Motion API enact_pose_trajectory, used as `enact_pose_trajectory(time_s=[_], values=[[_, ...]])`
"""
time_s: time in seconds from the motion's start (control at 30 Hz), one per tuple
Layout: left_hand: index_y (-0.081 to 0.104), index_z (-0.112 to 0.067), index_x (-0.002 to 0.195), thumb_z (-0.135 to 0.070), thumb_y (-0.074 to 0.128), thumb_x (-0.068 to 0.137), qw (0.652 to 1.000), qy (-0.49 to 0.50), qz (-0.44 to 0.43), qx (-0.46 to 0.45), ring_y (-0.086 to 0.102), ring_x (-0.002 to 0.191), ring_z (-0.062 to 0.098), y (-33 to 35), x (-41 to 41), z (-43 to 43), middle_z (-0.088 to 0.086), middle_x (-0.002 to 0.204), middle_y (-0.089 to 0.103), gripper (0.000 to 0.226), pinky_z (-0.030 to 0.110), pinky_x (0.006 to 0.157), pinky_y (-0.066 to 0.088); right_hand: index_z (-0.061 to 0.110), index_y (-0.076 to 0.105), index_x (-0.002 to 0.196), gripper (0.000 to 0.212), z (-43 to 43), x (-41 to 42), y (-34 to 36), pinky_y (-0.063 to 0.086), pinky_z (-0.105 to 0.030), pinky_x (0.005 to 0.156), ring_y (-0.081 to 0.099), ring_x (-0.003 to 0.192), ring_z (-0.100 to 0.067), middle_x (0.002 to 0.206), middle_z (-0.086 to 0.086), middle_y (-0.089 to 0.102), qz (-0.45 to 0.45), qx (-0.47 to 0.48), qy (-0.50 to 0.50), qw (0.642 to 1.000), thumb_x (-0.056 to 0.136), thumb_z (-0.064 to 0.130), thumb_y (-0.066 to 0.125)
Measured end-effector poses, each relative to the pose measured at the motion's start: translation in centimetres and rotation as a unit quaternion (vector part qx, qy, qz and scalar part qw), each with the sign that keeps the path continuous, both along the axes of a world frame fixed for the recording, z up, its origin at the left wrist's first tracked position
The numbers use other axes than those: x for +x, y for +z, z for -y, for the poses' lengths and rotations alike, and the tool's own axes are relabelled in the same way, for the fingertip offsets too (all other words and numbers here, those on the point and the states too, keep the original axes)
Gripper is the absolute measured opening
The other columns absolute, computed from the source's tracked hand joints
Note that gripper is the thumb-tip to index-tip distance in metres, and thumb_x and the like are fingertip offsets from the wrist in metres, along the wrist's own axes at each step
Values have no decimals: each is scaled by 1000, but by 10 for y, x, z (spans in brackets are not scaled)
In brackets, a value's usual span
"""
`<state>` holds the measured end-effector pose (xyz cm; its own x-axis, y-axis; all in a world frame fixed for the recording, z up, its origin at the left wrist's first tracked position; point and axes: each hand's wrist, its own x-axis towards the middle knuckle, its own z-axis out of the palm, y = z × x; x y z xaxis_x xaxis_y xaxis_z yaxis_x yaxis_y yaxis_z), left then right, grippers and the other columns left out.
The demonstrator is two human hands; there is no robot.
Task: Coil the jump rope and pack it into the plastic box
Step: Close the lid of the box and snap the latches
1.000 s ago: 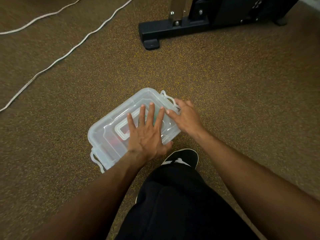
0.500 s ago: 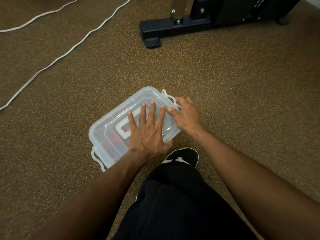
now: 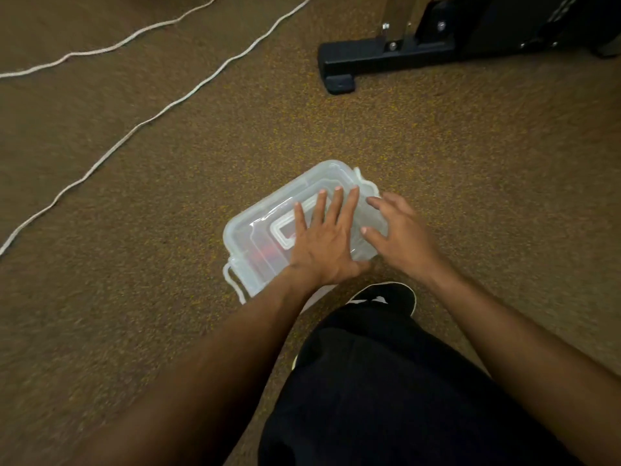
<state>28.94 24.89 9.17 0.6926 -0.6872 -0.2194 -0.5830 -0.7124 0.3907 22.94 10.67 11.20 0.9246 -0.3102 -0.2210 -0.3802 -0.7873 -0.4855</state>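
A clear plastic box [image 3: 265,213] with its lid on lies on the brown carpet in front of me. Something reddish [image 3: 268,256] shows dimly through the lid; I cannot make out what it is. My left hand [image 3: 322,243] presses flat on the lid's right half, fingers straight and spread over the moulded handle. My right hand [image 3: 400,237] rests over the box's right end with fingers loosely spread and the thumb on the lid's edge. The right end's clip is hidden under it. At the left end a white clip [image 3: 232,280] hangs loose.
Two runs of white cord [image 3: 161,112] lie across the carpet at upper left. The black foot of a piece of gym equipment [image 3: 369,58] stands at the top right. My black trouser leg [image 3: 386,381] and black shoe [image 3: 386,294] are just behind the box.
My right hand has let go of the right-end clip it was pinching and now lies spread over that end. The left hand has stayed flat on the lid.
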Motion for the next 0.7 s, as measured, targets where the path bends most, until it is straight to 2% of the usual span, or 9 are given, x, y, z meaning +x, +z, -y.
enact_pose_trajectory(time_s=[0.07, 0.13, 0.2, 0.27, 0.37, 0.47, 0.57, 0.63, 0.7], values=[[1, -23, 157, -52, 63, 82, 982, 51, -103, -148, 12, 151, 28, 15, 5, -12, 10, 164, 17, 101, 59, 119, 10, 20, 54, 141, 46, -11, -9, 6, 39, -46, 107, 45, 133, -37, 151, -12, 43, 36, -57, 48, 997, 96, 29, 58], [28, -23, 151, -32, 62, 86, 962, 99, -86, -241, 32, 142, 24, 28, 5, -33, 6, 153, 38, 74, 50, 113, 32, 25, 59, 136, 41, -26, -12, 15, 41, -49, 103, 47, 130, -38, 147, -12, 47, 56, -85, 103, 989, 96, 29, 56], [46, -28, 139, -27, 59, 86, 952, 149, -9, -268, 45, 128, 20, 34, 0, -60, -1, 138, 51, 54, 46, 102, 43, 35, 53, 139, 43, -44, -7, 26, 39, -49, 104, 42, 134, -35, 151, -7, 44, 24, -85, 170, 982, 95, 34, 54], [54, -31, 127, -28, 61, 87, 936, 219, 29, -272, 51, 116, 17, 29, -9, -90, -6, 125, 56, 41, 44, 94, 47, 44, 40, 146, 51, -63, 0, 35, 33, -48, 109, 32, 142, -31, 159, -3, 32, -32, -88, 250, 964, 97, 40, 53], [57, -32, 114, -31, 66, 87, 896, 353, 3, -269, 56, 98, 13, 15, -23, -129, -7, 108, 56, 28, 38, 79, 53, 51, 16, 152, 72, -91, 15, 37, 23, -50, 116, 18, 150, -32, 167, -2, 11, -98, -136, 346, 923, 93, 56, 56], [55, -31, 110, -39, 67, 83, 843, 454, -54, -283, 58, 94, 12, 0, -32, -150, -6, 105, 57, 31, 44, 77, 55, 52, 3, 153, 89, -109, 28, 32, 18, -57, 118, 11, 152, -35, 168, -1, -3, -160, -196, 388, 886, 85, 65, 59], [50, -36, 112, -56, 63, 73, 811, 502, -95, -285, 63, 97, 16, -7, -40, -155, -6, 108, 59, 45, 49, 77, 57, 51, -1, 153, 91, -113, 33, 30, 16, -59, 117, 9, 153, -34, 168, -1, -8, -188, -222, 402, 869, 85, 65, 58], [47, -35, 120, -63, 62, 71, 803, 519, -121, -267, 64, 101, 18, -8, -42, -154, -4, 116, 60, 59, 48, 80, 57, 50, -3, 154, 92, -115, 33, 30, 17, -59, 116, 8, 153, -34, 168, -2, -9, -193, -229, 409, 862, 86, 64, 58], [43, -28, 135, -72, 63, 66, 781, 539, -183, -257, 64, 107, 18, -14, -42, -152, -1, 127, 60, 84, 47, 85, 57, 48, -4, 154, 93, -116, 33, 31, 20, -59, 116, 7, 153, -35, 168, -2, -10, -199, -224, 408, 862, 87, 61, 59]])
